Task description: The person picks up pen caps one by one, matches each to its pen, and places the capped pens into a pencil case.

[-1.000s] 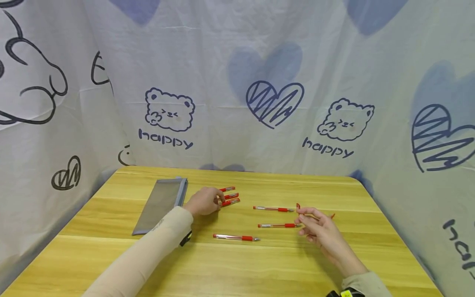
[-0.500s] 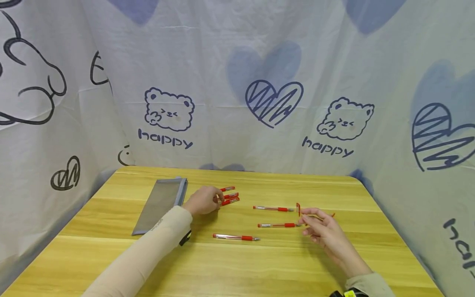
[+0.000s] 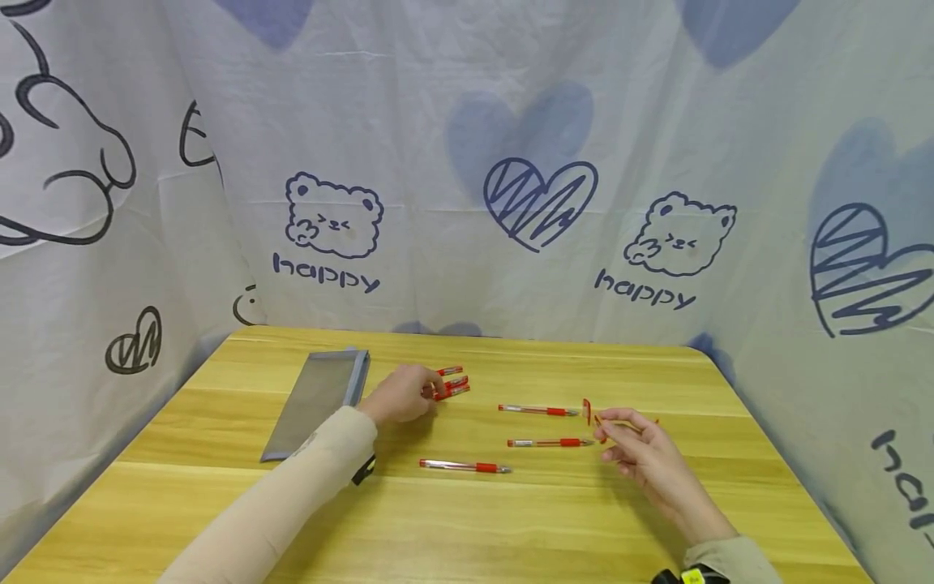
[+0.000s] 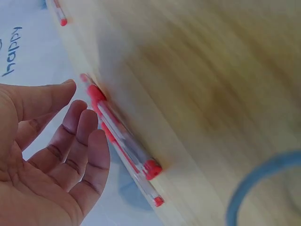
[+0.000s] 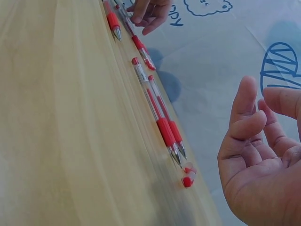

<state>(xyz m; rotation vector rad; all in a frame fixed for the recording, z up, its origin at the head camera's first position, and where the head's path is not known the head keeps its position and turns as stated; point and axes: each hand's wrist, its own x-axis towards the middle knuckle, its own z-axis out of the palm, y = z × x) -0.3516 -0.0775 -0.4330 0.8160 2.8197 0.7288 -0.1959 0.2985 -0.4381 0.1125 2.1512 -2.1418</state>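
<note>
In the head view my left hand (image 3: 400,395) hovers at the capped red pens (image 3: 456,383). The left wrist view shows its fingers loosely bent beside those pens (image 4: 123,134), with nothing gripped. My right hand (image 3: 652,462) is at the right, just past the tips of two uncapped red pens, the far one (image 3: 538,410) and the middle one (image 3: 550,443). A red pen cap (image 3: 587,411) lies by the far pen's tip, with another small red cap (image 3: 600,428) near my right fingertips. In the right wrist view this hand (image 5: 263,155) holds nothing.
A third uncapped pen (image 3: 465,466) lies nearer me. The grey zip pouch (image 3: 314,401) sits left on the wooden table (image 3: 511,527), partly behind my left forearm. A small red piece (image 3: 657,422) shows behind my right hand. A printed curtain (image 3: 438,105) surrounds the table.
My right hand has drawn slightly right, leaving the red caps at the pen tips in plainer sight. My left hand stays by the capped pens, with a slight shift among them.
</note>
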